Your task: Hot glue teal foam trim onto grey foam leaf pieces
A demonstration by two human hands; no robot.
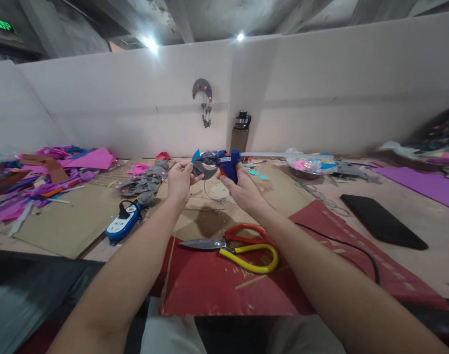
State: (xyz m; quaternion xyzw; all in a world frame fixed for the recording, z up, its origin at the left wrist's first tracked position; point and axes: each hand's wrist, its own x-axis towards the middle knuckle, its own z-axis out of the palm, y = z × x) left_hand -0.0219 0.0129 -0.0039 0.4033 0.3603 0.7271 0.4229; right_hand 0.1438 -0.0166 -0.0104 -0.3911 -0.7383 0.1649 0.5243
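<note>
My right hand (242,186) is wrapped round the handle of a blue hot glue gun (229,166). A long pale glue stick (264,155) sticks out of its back end, and the nozzle points left. In my left hand (179,183) a grey felt piece (205,169) is pinched, close to the nozzle. A small blue pointed scrap (196,155) shows just above the felt; whether it is attached I cannot tell. Below both hands, scissors (227,246) with one red and one yellow handle lie on a red sheet (224,290).
At left are a power strip (123,223), grey felt pieces (143,184) and colourful felt scraps (87,160). Behind my hands stands a bottle (240,135). A bowl (313,173) of small items and a black phone-like slab (382,221) lie right. A grey moon ornament (202,90) hangs on the wall.
</note>
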